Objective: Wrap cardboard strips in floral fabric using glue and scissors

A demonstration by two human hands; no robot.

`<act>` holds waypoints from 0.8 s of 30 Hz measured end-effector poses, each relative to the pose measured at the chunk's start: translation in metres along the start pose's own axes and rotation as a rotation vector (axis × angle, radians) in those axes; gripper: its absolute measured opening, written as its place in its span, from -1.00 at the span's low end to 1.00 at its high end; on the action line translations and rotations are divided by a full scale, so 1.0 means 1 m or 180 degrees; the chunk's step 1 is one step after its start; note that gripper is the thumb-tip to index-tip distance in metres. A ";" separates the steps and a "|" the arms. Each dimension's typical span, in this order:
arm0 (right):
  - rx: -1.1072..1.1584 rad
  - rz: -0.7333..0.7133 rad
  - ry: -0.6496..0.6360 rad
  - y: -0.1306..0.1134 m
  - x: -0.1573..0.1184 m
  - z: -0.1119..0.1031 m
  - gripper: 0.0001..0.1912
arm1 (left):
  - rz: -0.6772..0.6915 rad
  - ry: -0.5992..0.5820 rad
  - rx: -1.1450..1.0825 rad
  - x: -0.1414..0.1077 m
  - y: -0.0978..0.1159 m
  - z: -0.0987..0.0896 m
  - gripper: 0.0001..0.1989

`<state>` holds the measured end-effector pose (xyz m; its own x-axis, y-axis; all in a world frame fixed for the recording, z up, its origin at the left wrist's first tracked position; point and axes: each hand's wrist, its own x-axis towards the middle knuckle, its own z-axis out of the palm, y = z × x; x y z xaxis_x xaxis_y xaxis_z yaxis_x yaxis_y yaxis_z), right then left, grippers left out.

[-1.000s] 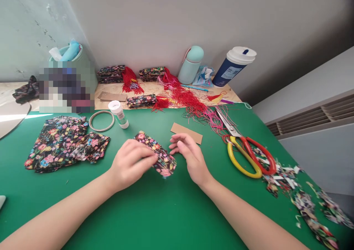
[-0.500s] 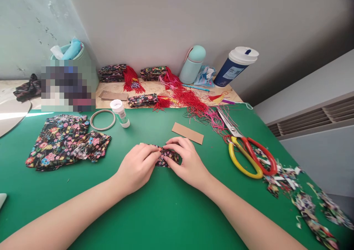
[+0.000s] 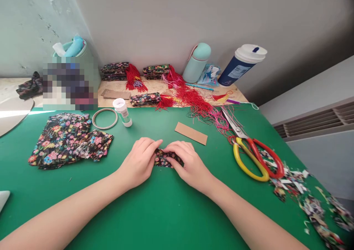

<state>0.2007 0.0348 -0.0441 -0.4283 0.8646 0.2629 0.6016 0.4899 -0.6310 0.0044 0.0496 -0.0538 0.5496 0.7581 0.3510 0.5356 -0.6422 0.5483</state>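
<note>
A small piece of black floral fabric (image 3: 163, 160) lies on the green mat, partly hidden under my fingers. My left hand (image 3: 141, 160) grips its left end, the fingers curled over the cloth. From the right, my right hand (image 3: 188, 162) pinches the upper edge between thumb and fingers. A brown cardboard strip (image 3: 190, 133) rests flat just beyond my right hand. Farther left stand a glue stick (image 3: 123, 112) without a visible cap and, beside it, a roll of narrow tape (image 3: 104, 118).
Floral cloth (image 3: 63, 141) is stacked at left. Large scissors (image 3: 249, 150) with yellow and red handles lie at right near fabric scraps (image 3: 293, 180). Red tassels (image 3: 190, 99), a mint bottle (image 3: 197, 62) and a blue cup (image 3: 240, 65) line the back by the wall.
My left fingers have lifted slightly and shifted along the fabric's upper edge, while my right fingers have drawn closer together. The whole view has shifted a little.
</note>
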 end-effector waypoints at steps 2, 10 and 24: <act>-0.0211 -0.0224 0.0079 0.001 0.000 0.000 -0.84 | 0.0138 0.0040 0.0202 0.000 -0.001 0.000 -0.68; -0.0987 -0.1153 0.0311 0.000 -0.002 -0.002 -0.81 | 0.0830 0.0123 0.1348 -0.003 0.009 -0.002 -0.78; -0.1121 -0.1329 0.0455 -0.002 -0.003 -0.003 -0.82 | 0.1138 0.0298 0.1922 -0.009 0.026 0.003 -0.79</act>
<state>0.2027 0.0313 -0.0409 -0.5973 0.5839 0.5499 0.5998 0.7803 -0.1770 0.0150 0.0259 -0.0452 0.7153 0.4783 0.5096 0.6095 -0.7837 -0.1200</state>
